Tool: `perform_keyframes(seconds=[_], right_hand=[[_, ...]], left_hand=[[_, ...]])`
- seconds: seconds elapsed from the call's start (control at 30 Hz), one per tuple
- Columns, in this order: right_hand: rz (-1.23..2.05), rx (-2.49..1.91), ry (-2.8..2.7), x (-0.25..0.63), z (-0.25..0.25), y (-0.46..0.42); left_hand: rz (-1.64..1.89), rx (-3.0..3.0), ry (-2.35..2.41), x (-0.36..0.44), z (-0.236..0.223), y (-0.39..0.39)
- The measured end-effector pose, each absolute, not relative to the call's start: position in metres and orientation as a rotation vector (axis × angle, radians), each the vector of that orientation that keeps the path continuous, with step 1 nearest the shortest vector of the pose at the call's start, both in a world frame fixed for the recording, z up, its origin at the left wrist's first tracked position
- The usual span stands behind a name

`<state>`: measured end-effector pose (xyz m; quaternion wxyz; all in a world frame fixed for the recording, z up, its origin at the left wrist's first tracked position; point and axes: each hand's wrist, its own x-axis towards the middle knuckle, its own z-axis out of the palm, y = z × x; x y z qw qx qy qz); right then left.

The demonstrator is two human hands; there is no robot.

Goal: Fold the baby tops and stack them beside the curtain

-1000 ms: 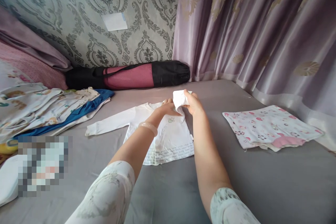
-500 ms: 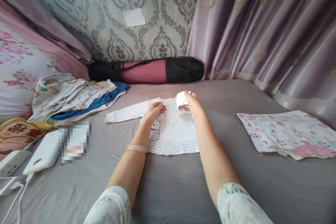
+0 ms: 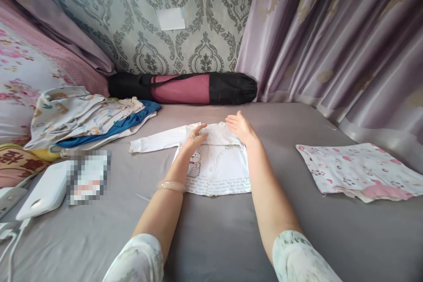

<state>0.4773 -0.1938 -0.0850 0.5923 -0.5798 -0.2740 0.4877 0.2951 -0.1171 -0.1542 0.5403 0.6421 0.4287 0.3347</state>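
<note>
A small white long-sleeved shirt (image 3: pixel 216 169) with a bear print lies flat on the grey bed sheet (image 3: pixel 214 229). Its left sleeve stretches out to the left; its right sleeve is folded across the top of the body. My left hand (image 3: pixel 194 136) rests open on the shirt near the collar, fingers flat. My right hand (image 3: pixel 239 125) lies open on the folded sleeve at the shirt's top right, fingers stretched out. Neither hand holds anything.
A folded pink-patterned garment (image 3: pixel 360 172) lies to the right. A pile of clothes (image 3: pixel 89 116) sits at the left. A rolled mat in a black bag (image 3: pixel 185 88) lies against the wall. White devices with cables (image 3: pixel 42 191) rest at the near left. Curtains (image 3: pixel 330 35) hang on the right.
My right hand has let go of the sleeve cuff and laid it flat across the shirt. My left hand moved from the chest to the collar. The camera turned left.
</note>
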Motion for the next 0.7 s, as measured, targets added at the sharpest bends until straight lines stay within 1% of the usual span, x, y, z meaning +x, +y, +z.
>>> perform_keyframes(seconds=[0.1,0.17,0.27,0.33,0.43,0.5,0.7], right_hand=[[0.927,-1.36,-0.603,0.504,-0.089,-0.198],[0.767,-1.479,-0.667,0.511,-0.096,-0.198],[0.523,-1.805,-0.94,0.5,-0.108,-0.193],[0.423,-1.999,-1.215,0.482,-0.116,-0.188],[0.346,-2.14,-1.605,0.451,-0.126,-0.185],[0.317,-2.175,-1.756,0.436,-0.131,-0.186],[0.335,-2.267,-1.815,0.426,-0.146,-0.191]], left_hand=[[0.74,1.607,1.035,0.297,-0.154,-0.117],[0.757,1.681,1.04,0.298,-0.154,-0.117],[0.9,1.838,1.0,0.3,-0.155,-0.113],[0.962,1.94,0.977,0.301,-0.158,-0.11],[0.914,2.042,0.981,0.302,-0.163,-0.106],[0.878,2.089,0.99,0.302,-0.166,-0.104],[0.824,2.166,1.084,0.299,-0.175,-0.102]])
